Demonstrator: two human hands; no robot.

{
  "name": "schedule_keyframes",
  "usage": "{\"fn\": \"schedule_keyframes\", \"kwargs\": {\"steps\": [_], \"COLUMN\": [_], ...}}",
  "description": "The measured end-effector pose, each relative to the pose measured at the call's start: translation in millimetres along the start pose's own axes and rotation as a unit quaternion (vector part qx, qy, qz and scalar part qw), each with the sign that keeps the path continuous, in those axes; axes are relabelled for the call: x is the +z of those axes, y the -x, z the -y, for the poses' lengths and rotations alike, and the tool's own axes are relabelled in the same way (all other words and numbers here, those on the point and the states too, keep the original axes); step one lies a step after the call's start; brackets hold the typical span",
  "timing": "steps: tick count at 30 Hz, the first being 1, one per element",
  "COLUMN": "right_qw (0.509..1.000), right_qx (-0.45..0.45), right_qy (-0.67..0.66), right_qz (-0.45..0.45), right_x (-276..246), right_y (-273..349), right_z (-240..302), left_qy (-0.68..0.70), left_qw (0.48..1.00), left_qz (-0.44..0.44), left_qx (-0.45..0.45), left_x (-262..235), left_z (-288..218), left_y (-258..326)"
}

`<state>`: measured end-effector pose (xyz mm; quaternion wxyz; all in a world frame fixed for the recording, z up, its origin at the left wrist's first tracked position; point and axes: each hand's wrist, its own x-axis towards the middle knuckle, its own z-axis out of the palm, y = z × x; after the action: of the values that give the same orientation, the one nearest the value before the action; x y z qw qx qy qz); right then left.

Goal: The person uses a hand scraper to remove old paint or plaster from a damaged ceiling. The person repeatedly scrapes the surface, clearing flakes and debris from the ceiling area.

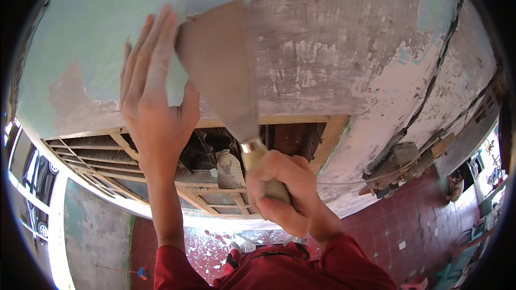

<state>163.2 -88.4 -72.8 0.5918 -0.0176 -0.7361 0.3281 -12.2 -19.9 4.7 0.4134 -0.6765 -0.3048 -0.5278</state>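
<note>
My right hand (pixel 283 190) is wrapped round the handle of a scraper (pixel 223 59) with a wide, flat metal blade. Its blade points up and its broad edge meets the wall (pixel 333 37) where green paint borders bare, greyish plaster. Left of the blade, my left hand (pixel 153 83) is raised with fingers stretched out against or just in front of the green paint (pixel 86 27); whether the palm touches cannot be told. That hand holds nothing, and its fingertips are a little blurred.
Below the scraped area is a wooden-framed opening (pixel 336 134) with slats and dark gaps. An electrical box with cables (pixel 400 156) hangs at the right. Red floor tiles (pixel 376 225) lie below, with a blue-and-red object (pixel 142 272) at lower left. A car (pixel 40 193) shows outside at far left.
</note>
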Motion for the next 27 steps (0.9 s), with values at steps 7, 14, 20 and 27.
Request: {"fn": "schedule_keyframes", "kwargs": {"steps": [7, 14, 20, 27], "right_qw": [0.987, 0.983, 0.983, 0.983], "right_qx": [0.071, 0.044, 0.033, 0.058], "right_qy": [-0.023, 0.003, -0.002, -0.023], "right_qz": [-0.141, -0.179, -0.179, -0.173], "right_x": [13, 23, 27, 23], "right_y": [25, 8, 8, 13], "right_z": [0, -15, -19, -10], "left_qy": [0.094, 0.119, 0.12, 0.14], "left_qw": [0.993, 0.985, 0.981, 0.977], "left_qz": [0.06, -0.028, -0.026, -0.037], "left_qx": [0.027, 0.125, 0.152, 0.156], "left_x": [-2, 49, 61, 67], "left_z": [-32, -42, -39, -38], "left_y": [16, -10, -10, -16]}}
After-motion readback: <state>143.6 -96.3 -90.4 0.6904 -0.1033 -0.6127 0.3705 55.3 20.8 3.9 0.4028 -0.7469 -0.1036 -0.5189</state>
